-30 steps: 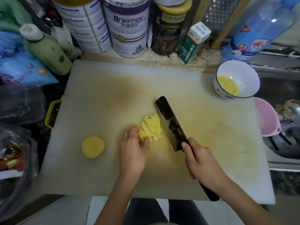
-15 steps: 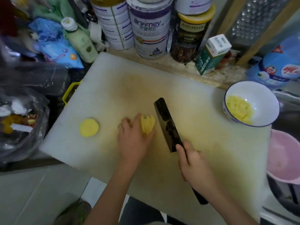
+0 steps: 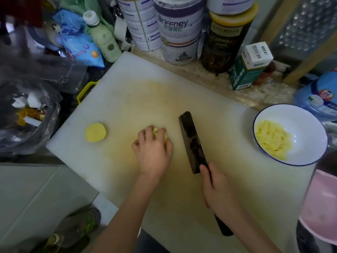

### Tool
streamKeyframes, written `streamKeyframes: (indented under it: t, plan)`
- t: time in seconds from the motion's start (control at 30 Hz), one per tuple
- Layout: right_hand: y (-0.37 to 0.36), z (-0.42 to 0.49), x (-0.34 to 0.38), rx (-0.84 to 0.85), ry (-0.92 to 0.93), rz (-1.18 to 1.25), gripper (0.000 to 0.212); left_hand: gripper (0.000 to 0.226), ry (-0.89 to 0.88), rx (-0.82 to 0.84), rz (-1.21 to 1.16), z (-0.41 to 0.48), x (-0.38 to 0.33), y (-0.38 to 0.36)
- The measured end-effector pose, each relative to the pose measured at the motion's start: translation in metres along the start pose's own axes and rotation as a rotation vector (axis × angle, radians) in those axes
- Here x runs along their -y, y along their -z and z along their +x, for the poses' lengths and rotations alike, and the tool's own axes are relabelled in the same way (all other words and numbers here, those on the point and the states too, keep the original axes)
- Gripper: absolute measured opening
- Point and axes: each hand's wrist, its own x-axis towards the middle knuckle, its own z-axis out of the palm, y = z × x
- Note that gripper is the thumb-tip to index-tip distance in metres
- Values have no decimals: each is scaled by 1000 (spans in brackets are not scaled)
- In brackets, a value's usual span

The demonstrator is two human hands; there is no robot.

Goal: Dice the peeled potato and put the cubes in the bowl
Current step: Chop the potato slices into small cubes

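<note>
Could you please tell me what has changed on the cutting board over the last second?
The left hand closed over the fanned potato strips, bunching them together, and now covers most of them. The cleaver, gripped by the right hand, now stands apart from the strips. The round potato piece and the bowl of cubes look unchanged.

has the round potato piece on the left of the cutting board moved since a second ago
No. The round potato piece sits in the same spot near the cutting board's left edge; only the camera shifted.

The left hand [image 3: 153, 152] covers potato strips [image 3: 156, 131] on the board [image 3: 228, 189]. The right hand [image 3: 218, 192] grips a knife [image 3: 193, 141] just beside. Cubes [image 3: 271, 139] lie in the bowl [image 3: 306, 125].
</note>
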Motion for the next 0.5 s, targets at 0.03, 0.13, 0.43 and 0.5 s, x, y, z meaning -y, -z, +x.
streamKeyframes:
  t: [0.03,0.13,0.43,0.5]
  plan:
    - [0,1,0,13,5,7,29,30,-4,-13,-4,-1,1,-2]
    - [0,5,2,54,18,20,28,30,-31,-43,-27,-4,6,-5]
    - [-2,22,9,148,81,-15,25,56,-123,-97,-108,-10,23,-9]
    - [-1,26,11,152,95,-26,25,57,-127,-90,-103,-8,23,-8]
